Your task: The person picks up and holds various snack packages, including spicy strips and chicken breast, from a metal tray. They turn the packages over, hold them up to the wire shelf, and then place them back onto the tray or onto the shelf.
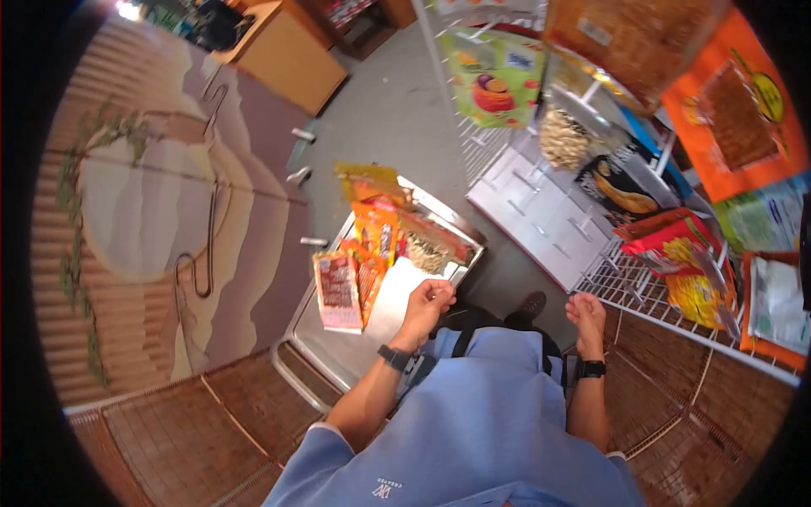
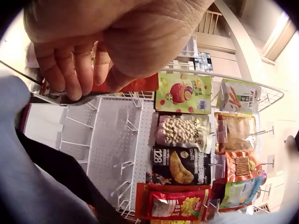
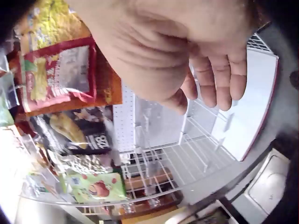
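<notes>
My left hand point(image 1: 427, 308) hovers at the near right edge of a metal cart point(image 1: 393, 308), its fingers loosely bent and nothing visible in its grasp. Snack bags stand on that cart: a brown and pink bag point(image 1: 338, 291), an orange bag point(image 1: 376, 230) and a clear-fronted bag of pale nuts or seeds point(image 1: 425, 253). In the left wrist view, a red-orange package point(image 2: 145, 84) shows behind the thumb. My right hand point(image 1: 587, 321) hangs beside the wire rack point(image 1: 625, 275), fingers loosely curled and holding nothing. From the right wrist, its fingers point(image 3: 223, 84) overlap the rack's bare hooks.
Several bags hang on the rack at right, among them a green bag point(image 1: 494, 80), a black bag point(image 1: 621, 182) and a red bag point(image 1: 672, 245). A white panel point(image 1: 541, 215) with hooks adjoins them. A patterned partition point(image 1: 253, 253) stands left, with woven panels point(image 1: 194, 431) near me.
</notes>
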The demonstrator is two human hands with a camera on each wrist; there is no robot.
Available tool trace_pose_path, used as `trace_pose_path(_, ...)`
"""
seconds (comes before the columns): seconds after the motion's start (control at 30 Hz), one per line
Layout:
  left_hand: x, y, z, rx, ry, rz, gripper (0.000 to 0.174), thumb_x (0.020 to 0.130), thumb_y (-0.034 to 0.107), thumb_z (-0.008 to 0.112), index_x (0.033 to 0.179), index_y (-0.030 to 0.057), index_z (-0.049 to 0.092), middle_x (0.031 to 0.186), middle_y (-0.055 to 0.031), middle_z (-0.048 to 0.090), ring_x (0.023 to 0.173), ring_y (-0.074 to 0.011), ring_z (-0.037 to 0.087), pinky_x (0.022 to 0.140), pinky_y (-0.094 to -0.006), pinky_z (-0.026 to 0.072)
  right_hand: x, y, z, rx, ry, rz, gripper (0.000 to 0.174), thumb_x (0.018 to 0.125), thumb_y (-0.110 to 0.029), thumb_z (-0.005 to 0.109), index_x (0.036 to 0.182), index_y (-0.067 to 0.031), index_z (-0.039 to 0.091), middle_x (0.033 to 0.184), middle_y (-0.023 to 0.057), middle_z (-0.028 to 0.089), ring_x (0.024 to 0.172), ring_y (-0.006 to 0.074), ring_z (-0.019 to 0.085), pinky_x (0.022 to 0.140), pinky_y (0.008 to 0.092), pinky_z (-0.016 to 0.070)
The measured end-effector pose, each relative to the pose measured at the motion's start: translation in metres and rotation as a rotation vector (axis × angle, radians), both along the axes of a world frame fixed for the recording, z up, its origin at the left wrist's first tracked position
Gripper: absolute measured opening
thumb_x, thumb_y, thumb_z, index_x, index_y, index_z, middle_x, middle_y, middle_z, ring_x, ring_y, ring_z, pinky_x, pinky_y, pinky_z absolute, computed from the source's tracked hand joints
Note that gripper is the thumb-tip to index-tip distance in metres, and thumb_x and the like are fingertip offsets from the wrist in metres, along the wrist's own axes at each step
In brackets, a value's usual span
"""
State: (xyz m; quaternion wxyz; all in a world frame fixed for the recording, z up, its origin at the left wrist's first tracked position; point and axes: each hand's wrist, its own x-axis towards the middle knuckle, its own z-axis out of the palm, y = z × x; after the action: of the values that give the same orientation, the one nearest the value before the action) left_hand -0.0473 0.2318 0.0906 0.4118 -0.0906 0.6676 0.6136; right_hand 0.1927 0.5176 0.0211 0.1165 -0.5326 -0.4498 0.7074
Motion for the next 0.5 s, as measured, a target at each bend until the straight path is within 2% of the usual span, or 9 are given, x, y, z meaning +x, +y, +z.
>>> trace_pose_path(0.1,-0.006,-0.029,-0.025,-0.082,-0.002,0.015,0.018,0.097,0.017,0.066,0.112,0.0084,0.061,0.105,-0.0042,0.067,0.094,-0.0153,0.067,0.080,-0.0293,0.0521,0.020,-0.009,-0.031,-0.030,-0.088,0.100,0.025,0.097,-0.023,0.068,0.115,-0.0069,0.062,0.103,0.0061,0.069,0.086,0.0159,0.067,0.073,0.0277,0.0540)
trace_pose_path(0.17,-0.010,-0.046,-0.039,-0.201,0.033,0.094,0.022,0.096,0.017,0.067,0.115,0.0084,0.059,0.105,-0.0046,0.066,0.095,-0.0165,0.066,0.080,-0.0302,0.0521,0.040,-0.006,-0.055,-0.150,-0.133,-0.023,0.026,0.098,-0.024,0.067,0.117,-0.0073,0.062,0.105,0.0067,0.068,0.087,0.0168,0.068,0.071,0.0289,0.0551)
trace_pose_path(0.23,-0.014,-0.072,-0.058,-0.244,0.074,0.166,0.039,0.092,0.021,0.072,0.123,0.0072,0.053,0.110,-0.0064,0.062,0.100,-0.0180,0.062,0.081,-0.0335,0.0526,0.064,-0.004,-0.078,-0.143,-0.182,-0.037,0.026,0.098,-0.025,0.067,0.117,-0.0082,0.062,0.105,0.0071,0.068,0.089,0.0174,0.069,0.071,0.0292,0.0558)
trace_pose_path(0.3,-0.018,-0.095,-0.076,-0.375,0.147,0.269,0.047,0.089,0.022,0.076,0.126,0.0057,0.051,0.115,-0.0091,0.060,0.102,-0.0189,0.060,0.081,-0.0352,0.0526,0.097,-0.004,-0.107,-0.124,-0.266,-0.108,0.030,0.096,-0.031,0.070,0.117,-0.0110,0.063,0.104,0.0074,0.068,0.084,0.0186,0.068,0.071,0.0319,0.0560)
trace_pose_path(0.33,-0.021,-0.109,-0.084,-0.438,0.224,0.292,0.053,0.088,0.024,0.078,0.126,-0.0005,0.050,0.122,-0.0158,0.053,0.098,-0.0215,0.060,0.086,-0.0354,0.0516,0.111,-0.009,-0.110,-0.112,-0.286,-0.123,0.025,0.094,-0.029,0.071,0.110,-0.0105,0.066,0.097,0.0072,0.068,0.084,0.0205,0.068,0.071,0.0333,0.0562)
trace_pose_path(0.37,-0.023,-0.112,-0.076,-0.432,0.245,0.381,0.058,0.087,0.024,0.079,0.128,-0.0024,0.048,0.123,-0.0182,0.053,0.102,-0.0241,0.059,0.089,-0.0356,0.0503,0.136,-0.013,-0.126,-0.110,-0.294,-0.106,0.025,0.094,-0.029,0.071,0.110,-0.0105,0.066,0.097,0.0072,0.068,0.084,0.0205,0.068,0.071,0.0333,0.0562)
trace_pose_path(0.43,-0.034,-0.153,-0.109,-0.592,0.346,0.313,0.065,0.084,0.027,0.081,0.132,-0.0039,0.047,0.126,-0.0228,0.052,0.114,-0.0303,0.055,0.096,-0.0395,0.0475,0.189,-0.012,-0.160,-0.155,-0.198,0.078,0.023,0.098,-0.030,0.064,0.095,-0.0079,0.071,0.085,0.0072,0.069,0.085,0.0179,0.068,0.068,0.0324,0.0554)
trace_pose_path(0.47,-0.038,-0.167,-0.118,-0.594,0.334,0.326,0.065,0.084,0.027,0.081,0.132,-0.0039,0.047,0.126,-0.0228,0.052,0.114,-0.0303,0.055,0.096,-0.0395,0.0475,0.194,-0.018,-0.152,0.215,-0.512,0.528,0.027,0.097,-0.030,0.063,0.090,-0.0064,0.072,0.083,0.0086,0.070,0.084,0.0196,0.068,0.070,0.0359,0.0554)
trace_pose_path(0.5,-0.043,-0.179,-0.125,-0.748,0.419,0.376,0.067,0.082,0.027,0.083,0.129,-0.0050,0.049,0.122,-0.0210,0.055,0.109,-0.0291,0.057,0.092,-0.0386,0.0490,0.199,-0.024,-0.143,0.601,-0.810,0.975,0.031,0.097,-0.030,0.061,0.084,-0.0048,0.074,0.081,0.0100,0.072,0.083,0.0213,0.069,0.072,0.0393,0.0555)
